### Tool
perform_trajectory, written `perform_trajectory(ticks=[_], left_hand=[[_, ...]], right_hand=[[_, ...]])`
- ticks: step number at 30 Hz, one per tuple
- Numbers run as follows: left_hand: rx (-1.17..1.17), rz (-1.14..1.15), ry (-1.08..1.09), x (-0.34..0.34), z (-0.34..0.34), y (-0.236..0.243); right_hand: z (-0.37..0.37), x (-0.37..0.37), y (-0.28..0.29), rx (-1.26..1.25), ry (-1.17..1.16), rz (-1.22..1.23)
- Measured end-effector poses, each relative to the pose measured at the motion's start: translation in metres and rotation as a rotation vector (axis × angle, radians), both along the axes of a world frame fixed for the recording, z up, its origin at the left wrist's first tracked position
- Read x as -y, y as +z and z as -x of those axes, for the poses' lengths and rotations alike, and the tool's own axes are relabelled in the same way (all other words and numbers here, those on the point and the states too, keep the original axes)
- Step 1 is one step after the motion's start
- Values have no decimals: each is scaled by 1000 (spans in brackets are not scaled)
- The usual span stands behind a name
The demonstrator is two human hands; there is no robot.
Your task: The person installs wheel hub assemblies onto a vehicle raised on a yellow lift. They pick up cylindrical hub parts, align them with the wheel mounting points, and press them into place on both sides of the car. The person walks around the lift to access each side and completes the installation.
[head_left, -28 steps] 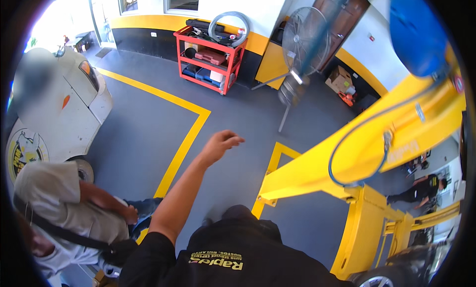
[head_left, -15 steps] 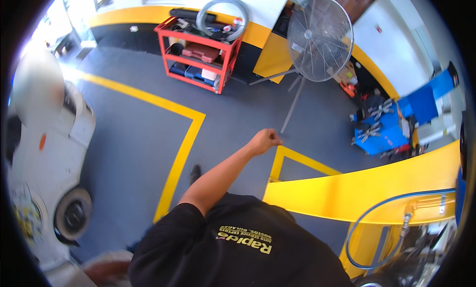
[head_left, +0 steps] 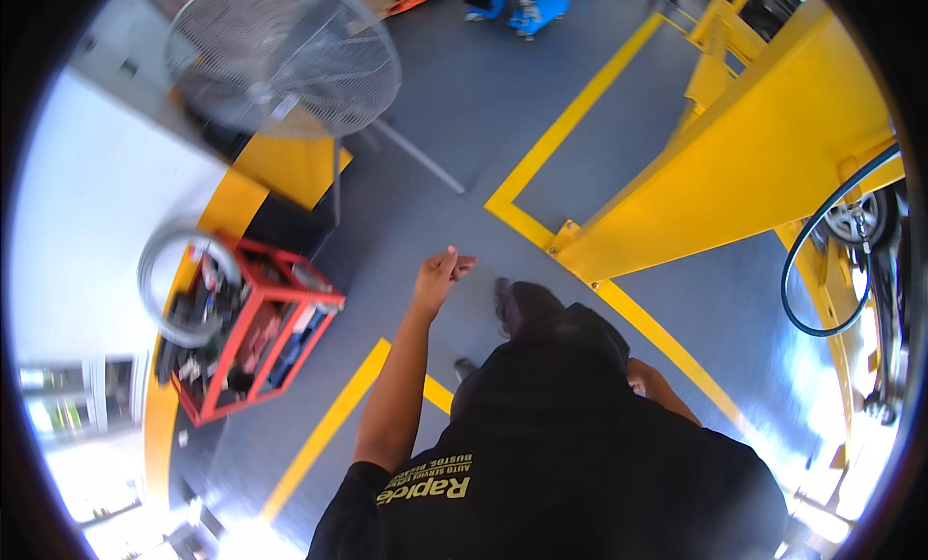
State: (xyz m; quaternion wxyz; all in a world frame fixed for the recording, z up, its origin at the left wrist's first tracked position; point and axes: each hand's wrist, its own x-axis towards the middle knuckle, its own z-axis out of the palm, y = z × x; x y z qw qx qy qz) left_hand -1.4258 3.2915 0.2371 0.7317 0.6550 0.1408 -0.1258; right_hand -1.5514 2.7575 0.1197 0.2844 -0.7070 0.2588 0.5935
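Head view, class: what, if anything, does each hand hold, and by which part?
The left hand holds nothing; it swings free above the grey floor. The right hand is hidden behind the dark trousers, so it cannot be told.

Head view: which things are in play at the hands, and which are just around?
In play:
left hand, empty, raised over the grey floor
right hand, hidden behind the body

Around:
red cart
fan
yellow lift beam
blue hose

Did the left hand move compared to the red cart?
Cannot tell. The left hand stays stretched out in front, empty, but the whole view turned, so the red cart shifted in the picture too.
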Motion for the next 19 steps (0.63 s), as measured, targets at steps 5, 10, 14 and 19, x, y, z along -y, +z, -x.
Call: perform_trajectory(ticks=[5,10,14,19], left_hand=[[-153,-14,-354,12,-127,-30],[-312,-120,-619,41,-295,-41],[-314,-244,-676,56,-426,-63],[-345,-499,-737,41,-571,-161]], right_hand=[[-27,-22,-36,9,-424,-38],[-129,-49,-61,-52,-523,-48],[-229,-75,-27,193,-751,-137],[-337,-94,12,358,-871,-119]])
